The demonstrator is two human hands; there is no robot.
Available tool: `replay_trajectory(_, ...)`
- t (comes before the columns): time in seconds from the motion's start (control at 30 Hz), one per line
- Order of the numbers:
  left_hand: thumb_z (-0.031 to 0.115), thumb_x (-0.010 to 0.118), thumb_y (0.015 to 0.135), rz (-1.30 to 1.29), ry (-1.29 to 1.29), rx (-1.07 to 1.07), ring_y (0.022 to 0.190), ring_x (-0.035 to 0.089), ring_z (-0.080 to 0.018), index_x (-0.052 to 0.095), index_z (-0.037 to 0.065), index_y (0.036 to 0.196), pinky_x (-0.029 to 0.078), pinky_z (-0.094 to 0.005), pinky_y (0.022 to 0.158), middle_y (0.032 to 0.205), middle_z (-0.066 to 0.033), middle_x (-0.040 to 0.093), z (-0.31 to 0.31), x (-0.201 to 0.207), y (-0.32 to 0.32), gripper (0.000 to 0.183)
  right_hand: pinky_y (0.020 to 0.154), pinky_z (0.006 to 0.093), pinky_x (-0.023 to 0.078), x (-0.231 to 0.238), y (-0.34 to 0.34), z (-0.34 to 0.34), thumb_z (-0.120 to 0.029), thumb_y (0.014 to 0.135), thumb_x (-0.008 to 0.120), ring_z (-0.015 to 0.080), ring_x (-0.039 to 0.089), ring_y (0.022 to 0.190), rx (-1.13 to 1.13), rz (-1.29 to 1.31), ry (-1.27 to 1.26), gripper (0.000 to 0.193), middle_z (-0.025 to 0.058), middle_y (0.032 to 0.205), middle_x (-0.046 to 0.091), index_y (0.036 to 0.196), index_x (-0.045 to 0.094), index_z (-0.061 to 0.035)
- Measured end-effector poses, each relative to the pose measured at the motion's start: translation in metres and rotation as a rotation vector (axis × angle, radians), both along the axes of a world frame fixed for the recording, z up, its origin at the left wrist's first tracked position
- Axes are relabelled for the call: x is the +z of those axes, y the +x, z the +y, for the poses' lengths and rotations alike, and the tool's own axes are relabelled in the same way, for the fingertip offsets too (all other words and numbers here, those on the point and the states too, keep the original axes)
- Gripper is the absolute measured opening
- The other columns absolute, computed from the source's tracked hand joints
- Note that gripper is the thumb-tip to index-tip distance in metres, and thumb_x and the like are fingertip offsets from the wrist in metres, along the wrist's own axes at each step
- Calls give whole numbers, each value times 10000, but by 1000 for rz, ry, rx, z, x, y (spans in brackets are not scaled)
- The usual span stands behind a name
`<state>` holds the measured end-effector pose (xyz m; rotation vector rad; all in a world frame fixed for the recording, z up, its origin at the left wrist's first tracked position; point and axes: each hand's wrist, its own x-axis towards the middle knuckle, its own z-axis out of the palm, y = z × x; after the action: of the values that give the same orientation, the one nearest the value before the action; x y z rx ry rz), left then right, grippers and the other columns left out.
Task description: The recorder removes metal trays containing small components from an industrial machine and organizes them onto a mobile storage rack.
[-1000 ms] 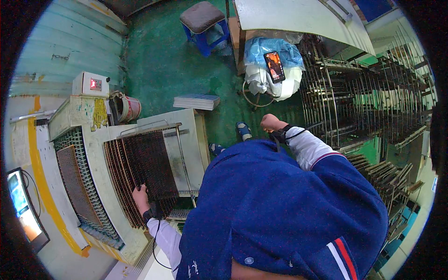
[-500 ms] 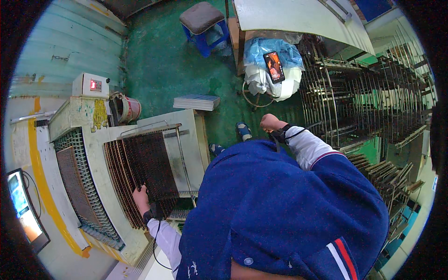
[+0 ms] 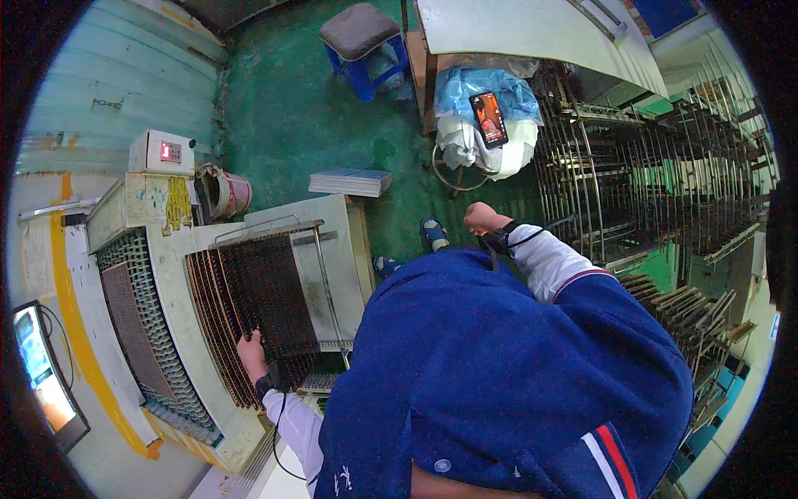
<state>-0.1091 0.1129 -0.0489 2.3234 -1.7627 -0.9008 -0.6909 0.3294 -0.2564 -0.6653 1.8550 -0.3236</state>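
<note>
My left hand (image 3: 251, 356) is at the near edge of a row of dark, grid-patterned panels (image 3: 270, 287) standing on edge in a metal-framed rack. Its fingers are closed at one panel's edge, partly hidden among the panels. My right hand (image 3: 482, 218) is held in a fist over the floor in front of me, with nothing visible in it. A similar dark panel (image 3: 137, 320) lies on the roller conveyor (image 3: 170, 333) of the machine to the left of the rack.
A control box (image 3: 162, 152) with a red display tops the machine; a bucket (image 3: 226, 193) stands behind. Ahead are stacked pale sheets (image 3: 351, 182), a blue stool (image 3: 361, 41) and a covered seat (image 3: 465, 154) bearing a phone (image 3: 489, 119). Metal racks (image 3: 632, 183) fill the right; a monitor (image 3: 50, 374) is far left.
Both hands stay where they were. The panel on the rollers seems to have shifted very slightly. The picture on the phone's screen is different.
</note>
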Motion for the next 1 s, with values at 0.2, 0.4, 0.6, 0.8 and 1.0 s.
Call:
replay_trajectory(0.2,95,549,781,32,-6,15,744,569,-186,571,-26,996,425,-297,703,866,-104,620,1,-1,3,248,572,385,485,2,2,-1,-135,573,503,291,604,603,56,53,-56,180,163,637,604,648,612,-13)
replay_trajectory(0.4,104,559,781,19,-7,5,796,564,-198,556,-32,1019,416,-304,745,912,-119,609,0,-2,3,273,529,369,489,8,4,-1,-135,581,497,273,604,562,-1,29,-19,188,144,620,607,660,612,-9)
replay_trajectory(0.6,119,563,787,47,-4,42,805,560,-204,552,-39,1016,413,-308,749,922,-122,605,0,-7,12,278,482,343,489,7,5,-1,-135,604,499,254,598,514,33,26,-49,177,128,609,610,660,613,-12)
replay_trajectory(0.8,158,569,791,-21,-39,36,766,560,-199,566,-40,975,419,-314,704,888,-116,609,7,21,-26,271,488,346,495,5,8,-2,-140,653,476,229,604,518,120,19,-53,184,110,590,609,650,622,-29)
replay_trajectory(1.0,179,579,787,-9,16,1,710,550,-180,581,-38,939,421,-300,662,834,-98,608,-2,10,13,265,444,308,469,3,8,-8,-106,666,481,184,557,487,109,-51,-45,143,74,597,579,695,574,-2)
